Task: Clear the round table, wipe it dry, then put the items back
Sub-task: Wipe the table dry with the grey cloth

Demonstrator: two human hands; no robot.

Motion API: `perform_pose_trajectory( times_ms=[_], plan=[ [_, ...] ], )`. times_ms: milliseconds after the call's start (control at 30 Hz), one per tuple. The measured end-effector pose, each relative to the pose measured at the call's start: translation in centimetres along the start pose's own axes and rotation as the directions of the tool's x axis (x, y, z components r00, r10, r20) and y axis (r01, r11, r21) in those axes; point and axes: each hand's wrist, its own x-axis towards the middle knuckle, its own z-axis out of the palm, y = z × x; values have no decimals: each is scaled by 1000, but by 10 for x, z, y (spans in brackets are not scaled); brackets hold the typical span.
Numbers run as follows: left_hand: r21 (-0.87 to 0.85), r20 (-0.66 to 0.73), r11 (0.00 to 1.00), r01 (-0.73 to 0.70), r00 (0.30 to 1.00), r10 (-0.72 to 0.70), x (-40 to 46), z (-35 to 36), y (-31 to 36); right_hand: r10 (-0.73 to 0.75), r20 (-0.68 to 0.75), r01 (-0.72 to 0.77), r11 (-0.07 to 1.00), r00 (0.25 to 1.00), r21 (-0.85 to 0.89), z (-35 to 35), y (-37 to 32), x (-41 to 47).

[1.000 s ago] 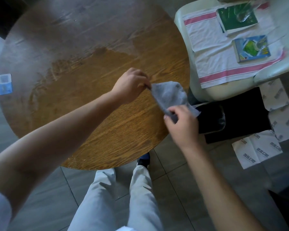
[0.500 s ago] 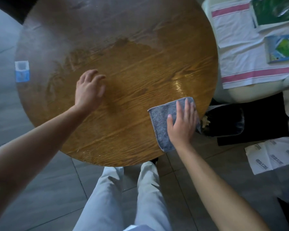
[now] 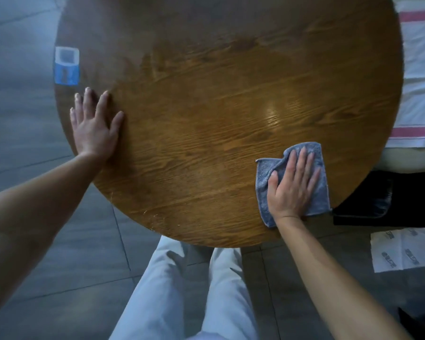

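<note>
The round wooden table (image 3: 206, 119) fills the view, bare except for a blue and white label (image 3: 66, 66) at its left edge. A grey-blue cloth (image 3: 264, 190) lies flat on the table near its right front edge. My right hand (image 3: 292, 185) presses flat on the cloth, fingers spread and pointing away from me. My left hand (image 3: 93, 126) rests flat on the bare wood near the left edge, fingers apart, holding nothing. A duller patch spreads across the far half of the tabletop.
To the right stands a pale seat covered by a white towel with red stripes (image 3: 420, 94). Below it a black object (image 3: 378, 200) sits on the floor. A printed paper sheet (image 3: 405, 251) lies on the grey tiles. My legs (image 3: 187, 290) are under the table's front edge.
Both hands first held the cloth up above the table. The left hand let go and moved to the left edge. The right hand laid the cloth flat and presses on it.
</note>
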Motion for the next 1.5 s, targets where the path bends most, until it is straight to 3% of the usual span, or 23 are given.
perform_pose_trajectory(
  times_ms=[133,333,533,633,767,967,1233,1333,1433,1500],
  plan=[
    [-75,-53,997,-24,998,20,7,6,-10,-137,25,138,990,990,-6,2,-49,22],
    [-33,-125,985,-170,978,165,14,14,-37,-294,32,294,956,955,2,21,-180,83],
    [-12,-109,978,-209,972,207,19,16,-47,-242,45,241,970,969,16,26,-288,140],
    [-19,-134,963,-269,955,264,32,12,-66,-259,62,259,966,964,11,29,-319,135],
    [-3,-123,979,-205,971,203,37,12,-66,-353,92,354,935,931,0,35,-332,77],
    [-43,-122,975,-218,970,212,35,10,-68,-548,149,536,836,823,119,46,-319,-70],
    [-68,-78,990,-121,990,116,-19,23,-49,-682,126,666,731,720,151,46,-236,-141],
    [-79,-48,992,-97,995,93,-42,27,-42,-589,84,582,808,804,95,42,-171,-139],
    [-70,-19,995,-77,997,76,-63,30,-36,-333,22,332,943,943,27,36,-106,-108],
    [-71,-8,995,-72,997,72,-73,32,-32,-201,-11,201,980,980,-9,27,-66,-79]
  ],
)
